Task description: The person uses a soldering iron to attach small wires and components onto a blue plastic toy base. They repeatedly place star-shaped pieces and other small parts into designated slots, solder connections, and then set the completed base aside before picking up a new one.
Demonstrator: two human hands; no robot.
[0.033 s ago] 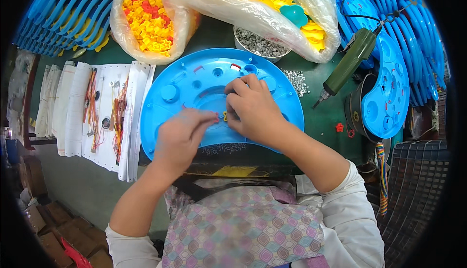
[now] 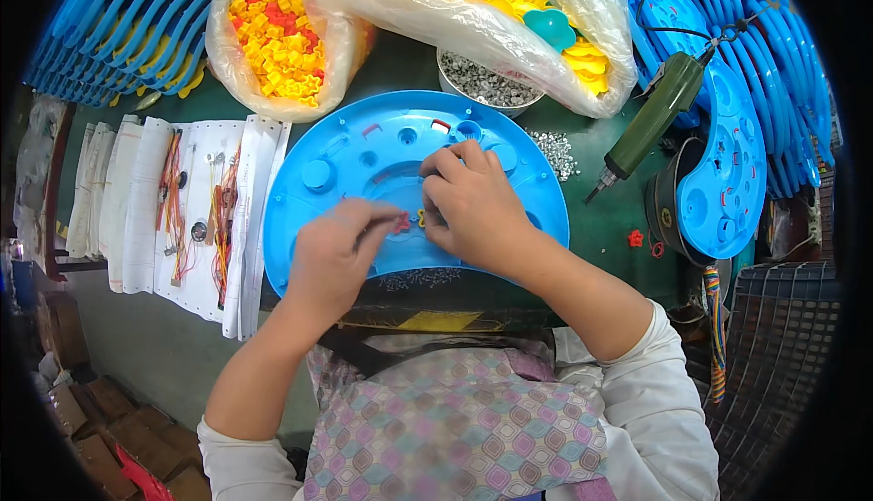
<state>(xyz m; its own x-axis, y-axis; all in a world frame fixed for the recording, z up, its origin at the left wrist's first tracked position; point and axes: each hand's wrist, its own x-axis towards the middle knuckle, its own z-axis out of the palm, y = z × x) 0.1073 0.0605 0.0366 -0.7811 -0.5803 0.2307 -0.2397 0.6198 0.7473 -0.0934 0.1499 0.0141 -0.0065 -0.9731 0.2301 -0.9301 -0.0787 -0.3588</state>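
Note:
A curved light-blue plastic panel (image 2: 300, 219) lies on the table in front of me, with round recesses, short posts and slots moulded into it. Over its near inner edge, my left hand (image 2: 332, 251) pinches a small red star-shaped plastic piece (image 2: 402, 222) between thumb and fingers. Close beside it, my right hand (image 2: 477, 201) is closed on a small yellow plastic piece (image 2: 421, 219), partly hidden by the fingers. The two pieces are nearly side by side, and I cannot tell whether they touch the panel.
Behind the panel stand a bag of yellow and red pieces (image 2: 282, 33), a tub of small metal parts (image 2: 491, 81) and a bag of yellow parts (image 2: 446, 10). A green electric screwdriver (image 2: 650, 119) hangs right. Wired parts (image 2: 223, 219) lie left; blue panels (image 2: 136, 19) are stacked behind.
My left hand has shifted very slightly, and the red piece shows a little more between its fingertips. My right hand stays in place.

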